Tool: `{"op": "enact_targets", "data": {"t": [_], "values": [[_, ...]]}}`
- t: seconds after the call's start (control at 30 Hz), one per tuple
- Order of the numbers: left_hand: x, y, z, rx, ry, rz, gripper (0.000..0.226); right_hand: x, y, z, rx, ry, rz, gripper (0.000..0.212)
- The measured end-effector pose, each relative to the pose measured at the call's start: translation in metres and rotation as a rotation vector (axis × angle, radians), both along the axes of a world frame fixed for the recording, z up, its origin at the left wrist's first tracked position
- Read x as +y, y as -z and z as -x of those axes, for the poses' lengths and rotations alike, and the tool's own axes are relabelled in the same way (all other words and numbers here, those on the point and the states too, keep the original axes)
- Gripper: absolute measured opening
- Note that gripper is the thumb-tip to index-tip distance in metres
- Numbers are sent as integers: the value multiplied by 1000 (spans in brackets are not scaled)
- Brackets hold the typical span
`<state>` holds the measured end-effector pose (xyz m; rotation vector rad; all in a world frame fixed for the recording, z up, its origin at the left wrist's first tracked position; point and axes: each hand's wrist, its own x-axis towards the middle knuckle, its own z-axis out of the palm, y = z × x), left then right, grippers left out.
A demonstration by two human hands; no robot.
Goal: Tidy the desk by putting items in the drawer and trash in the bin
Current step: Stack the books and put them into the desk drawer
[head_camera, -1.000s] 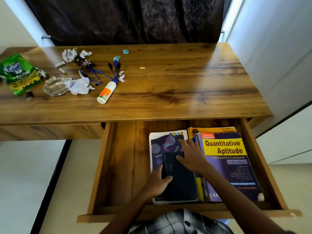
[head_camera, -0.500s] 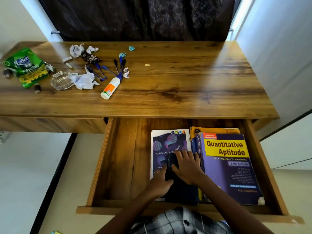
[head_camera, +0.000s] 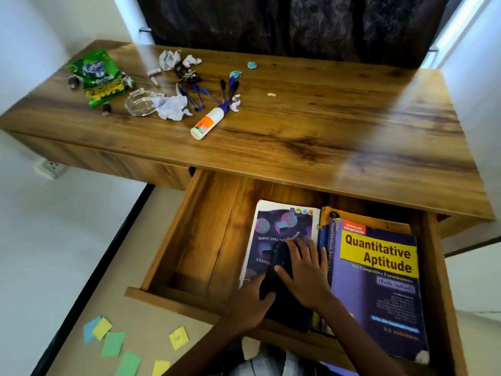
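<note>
The wooden drawer (head_camera: 200, 234) stands pulled out under the desk (head_camera: 325, 126). Inside lie a purple-covered book (head_camera: 276, 226) and a blue "Quantitative Aptitude" book (head_camera: 379, 280). A black notebook (head_camera: 287, 310) rests on the purple book. My left hand (head_camera: 249, 302) holds its left edge, thumb on the cover. My right hand (head_camera: 303, 272) lies flat on top of it with straight fingers. On the desk's left part lie a white glue bottle (head_camera: 207, 122), several pens (head_camera: 206, 93), crumpled papers (head_camera: 172, 108), a green snack packet (head_camera: 101, 77) and a glass ashtray (head_camera: 139, 104).
Coloured sticky notes (head_camera: 113, 343) are scattered on the floor at the lower left. A dark curtain (head_camera: 284, 25) hangs behind the desk. A wall socket (head_camera: 50, 166) sits under the desk's left end. The drawer's left half holds nothing.
The view has tilted and swung left, bringing the floor notes into sight. Both hands have stayed on the black notebook, which has slid slightly toward the drawer's front.
</note>
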<state>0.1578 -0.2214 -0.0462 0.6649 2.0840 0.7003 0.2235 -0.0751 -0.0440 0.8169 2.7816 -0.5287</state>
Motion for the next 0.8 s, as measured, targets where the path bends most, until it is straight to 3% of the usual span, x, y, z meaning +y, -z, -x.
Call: {"op": "enact_targets", "data": {"t": [0.13,0.37,0.5,0.63,0.8], "values": [[-23,-5,4,312,-1,24,46,-6,-4,4,70,80,15,79],[-58,-17,32,658,-9,150,44,-37,-14,21,123,16,70,69],[-76,-23,57,810,-106,89,49,-55,-16,35,150,-44,107,64],[-98,-21,93,805,-160,66,58,-74,-25,57,172,-71,149,70],[-109,-18,152,660,-112,96,73,-102,-36,102,181,-106,169,62]]}}
